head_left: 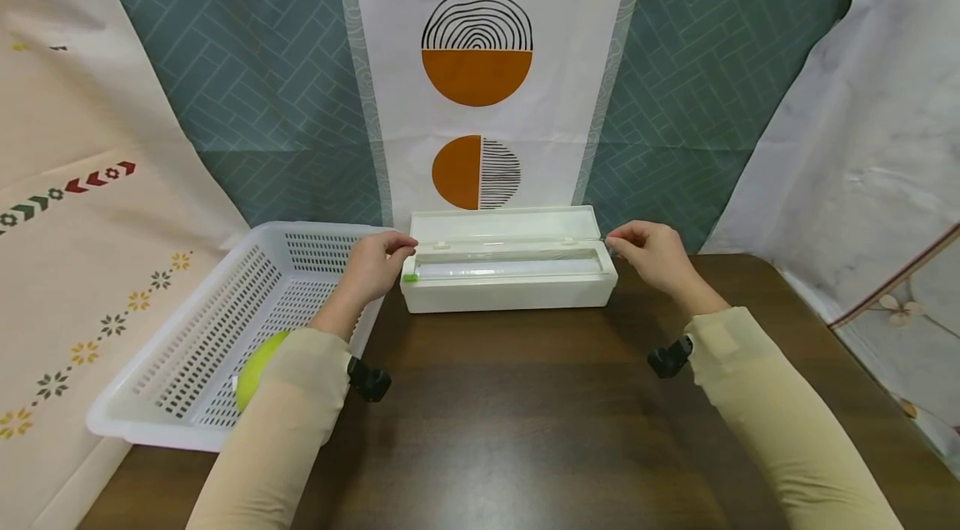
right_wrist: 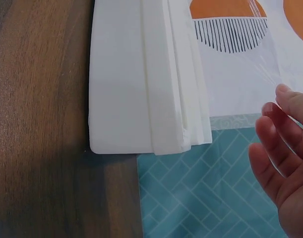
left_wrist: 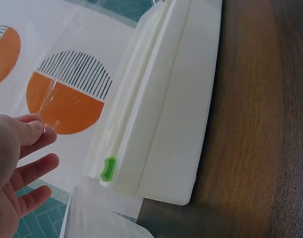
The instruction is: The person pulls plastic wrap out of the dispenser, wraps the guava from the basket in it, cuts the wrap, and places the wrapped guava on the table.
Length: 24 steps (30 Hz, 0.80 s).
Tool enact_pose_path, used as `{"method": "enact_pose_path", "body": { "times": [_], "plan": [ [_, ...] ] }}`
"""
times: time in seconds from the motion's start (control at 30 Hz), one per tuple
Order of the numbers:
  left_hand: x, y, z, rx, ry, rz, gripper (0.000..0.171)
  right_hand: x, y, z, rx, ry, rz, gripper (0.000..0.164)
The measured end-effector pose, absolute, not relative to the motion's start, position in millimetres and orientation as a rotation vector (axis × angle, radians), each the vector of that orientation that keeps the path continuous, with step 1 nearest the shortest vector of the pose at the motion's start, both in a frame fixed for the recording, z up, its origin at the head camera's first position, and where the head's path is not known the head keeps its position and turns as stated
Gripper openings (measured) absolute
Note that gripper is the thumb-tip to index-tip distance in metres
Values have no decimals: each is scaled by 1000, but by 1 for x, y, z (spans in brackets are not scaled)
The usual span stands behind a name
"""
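A white cling film dispenser stands on the table with its lid raised at the back. Inside lies a pale roll, and a small green slider sits at the front's left end. Clear cling film stretches between the two hands above the box. My left hand pinches its edge between thumb and forefinger, the other fingers spread loosely in the left wrist view. Beyond the box's right end, my right hand pinches the film's other corner in the same way.
A white perforated basket stands at the left, under my left forearm. In it lies a round yellow-green object, partly hidden by the sleeve. The brown wooden table extends in front of the box; patterned cloths hang behind.
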State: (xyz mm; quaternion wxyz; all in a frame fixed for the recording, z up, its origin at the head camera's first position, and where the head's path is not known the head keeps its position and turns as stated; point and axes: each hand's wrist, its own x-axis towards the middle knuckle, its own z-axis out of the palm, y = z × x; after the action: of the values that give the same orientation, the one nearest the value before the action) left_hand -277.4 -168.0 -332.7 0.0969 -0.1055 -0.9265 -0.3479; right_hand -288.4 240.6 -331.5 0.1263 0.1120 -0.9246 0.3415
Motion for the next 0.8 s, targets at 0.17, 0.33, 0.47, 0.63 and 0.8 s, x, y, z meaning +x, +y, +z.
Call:
{"method": "enact_pose_path", "body": {
  "times": [0.17, 0.33, 0.47, 0.63, 0.8],
  "plan": [
    [-277, -167, -331, -327, -2743, -992, 24, -288, 241, -330, 316, -2697, 989, 21],
    [-276, -167, -330, -333, -2742, -981, 25, -289, 240, -330, 321, -2680, 975, 22],
    [-275, -167, -330, -327, -2736, -985, 24, -289, 240, -331, 329, -2666, 954, 22],
    [-275, -167, -333, -323, -2714, -997, 24, -287, 239, -331, 363, -2649, 920, 21],
    [-275, -166, -333, -315, -2706, -1008, 24, -286, 240, -330, 370, -2642, 904, 20]
  ]
}}
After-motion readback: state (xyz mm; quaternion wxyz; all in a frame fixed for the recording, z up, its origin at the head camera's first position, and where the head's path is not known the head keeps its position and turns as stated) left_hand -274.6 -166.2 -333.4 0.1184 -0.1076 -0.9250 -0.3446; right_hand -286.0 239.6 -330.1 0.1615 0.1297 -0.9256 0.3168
